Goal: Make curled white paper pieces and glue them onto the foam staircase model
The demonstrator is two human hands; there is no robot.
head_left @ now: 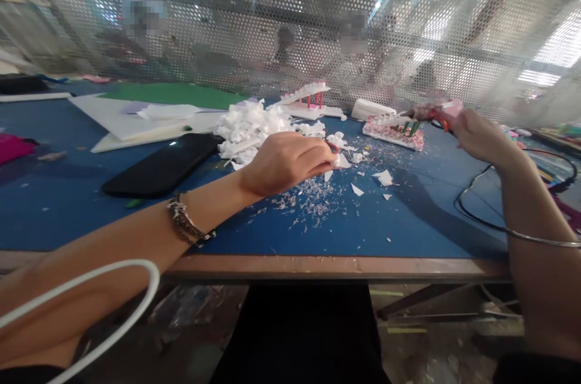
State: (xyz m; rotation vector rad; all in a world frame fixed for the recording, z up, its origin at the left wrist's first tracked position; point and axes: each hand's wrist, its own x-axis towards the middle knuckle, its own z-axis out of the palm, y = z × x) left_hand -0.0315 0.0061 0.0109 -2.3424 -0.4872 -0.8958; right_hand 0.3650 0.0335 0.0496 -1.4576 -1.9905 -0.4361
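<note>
Blue felt-like table [91, 208]: left hand [285, 161] pinching jagged white scrap [341, 161], prob. foam.

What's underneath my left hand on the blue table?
White scraps lie scattered on the table around the left hand, whose fingertips pinch a white piece. Anything under the palm is hidden.

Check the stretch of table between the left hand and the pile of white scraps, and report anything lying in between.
Nothing visible stands between them. The left hand rests on the blue table right at the near edge of the white scrap pile. The black phone lies off to the side, clear of that gap.
</note>
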